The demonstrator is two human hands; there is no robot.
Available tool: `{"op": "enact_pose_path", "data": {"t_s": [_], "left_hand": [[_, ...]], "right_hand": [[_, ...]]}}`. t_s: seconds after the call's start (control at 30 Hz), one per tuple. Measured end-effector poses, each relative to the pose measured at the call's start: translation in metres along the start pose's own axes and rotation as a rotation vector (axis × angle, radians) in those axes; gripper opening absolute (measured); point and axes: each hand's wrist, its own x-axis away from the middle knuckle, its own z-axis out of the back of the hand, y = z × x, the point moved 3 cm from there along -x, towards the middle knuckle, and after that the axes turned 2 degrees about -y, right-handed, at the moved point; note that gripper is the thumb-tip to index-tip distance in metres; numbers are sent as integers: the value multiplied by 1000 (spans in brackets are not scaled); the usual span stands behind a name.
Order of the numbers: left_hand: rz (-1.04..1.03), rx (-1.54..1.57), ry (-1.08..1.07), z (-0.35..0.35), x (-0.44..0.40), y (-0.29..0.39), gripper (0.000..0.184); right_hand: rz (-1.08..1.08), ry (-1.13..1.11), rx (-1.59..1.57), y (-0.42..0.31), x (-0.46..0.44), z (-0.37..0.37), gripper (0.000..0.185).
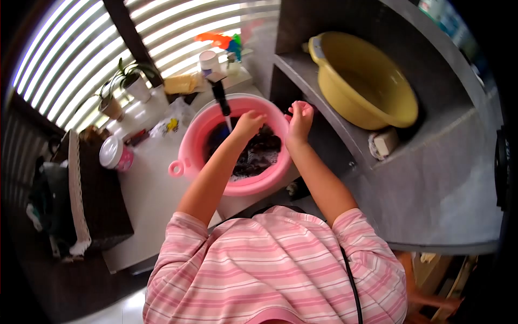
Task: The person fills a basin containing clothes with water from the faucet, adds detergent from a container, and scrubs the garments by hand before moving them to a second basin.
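Note:
A pink basin (186,143) holds dark wet cloth (259,148) in sudsy water. Above it a black faucet (220,96) pours a thin stream. My left hand (251,123) hangs over the basin by this stream, fingers loosely bent and nothing visible in them. At the basin's right rim my right hand (300,119) is raised, its fingers curled loosely with the thumb apart; I see nothing in it. The cloth lies below both hands, partly hidden by my left forearm.
A yellow basin (345,89) sits on the shelf at right, near a pale soap-like block (385,143). On the counter's left are a pink-and-white tub (116,153), potted plants (137,86) and a dark basket (100,200). A white bottle (209,62) stands behind the faucet.

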Motion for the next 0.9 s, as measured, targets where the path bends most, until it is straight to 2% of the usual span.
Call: {"op": "enact_pose_path", "data": {"t_s": [0.03, 0.07, 0.17, 0.23, 0.27, 0.3, 0.37, 0.4, 0.43, 0.5, 0.53, 0.63, 0.7, 0.73, 0.8, 0.9], "left_hand": [[93, 164, -66, -15, -2, 23, 39], [84, 298, -73, -35, -13, 37, 44], [1, 383, -71, -91, -8, 106, 76], [-94, 532, -94, -122, -7, 141, 87], [-78, 591, -129, -133, -6, 156, 88], [-78, 591, -152, -142, -6, 167, 88], [-156, 586, -185, -157, -10, 186, 82], [-102, 588, -122, -163, -11, 189, 71], [-100, 587, -133, -170, -24, 184, 71], [-148, 612, -179, -171, -32, 184, 64], [-154, 612, -181, -168, -27, 187, 64], [-45, 665, -121, -139, -2, 196, 59], [-175, 639, -88, -111, 11, 200, 60], [-262, 676, -71, -97, 16, 201, 58], [-304, 664, -9, -63, 36, 208, 57], [-413, 662, 109, -9, 65, 218, 53]], "right_hand": [[4, 24, -71, -17, -4, 8, 23], [44, 91, -117, -34, -4, 16, 27], [165, 276, -177, -88, 6, 36, 33], [282, 396, -197, -114, 7, 56, 34], [294, 439, -179, -126, 5, 66, 42], [308, 456, -176, -139, 2, 71, 42], [490, 540, -236, -168, -1, 77, 54], [408, 568, -275, -177, -1, 78, 63], [413, 577, -273, -177, -6, 84, 63], [333, 490, -217, -172, -20, 93, 69], [399, 484, -115, -171, -23, 94, 65], [454, 357, -156, -167, -8, 73, 63], [384, 336, -152, -160, 4, 55, 64], [353, 257, -210, -156, 10, 43, 63], [295, 150, -274, -150, 18, 17, 63], [330, -37, -296, -145, 32, -31, 60]]}}
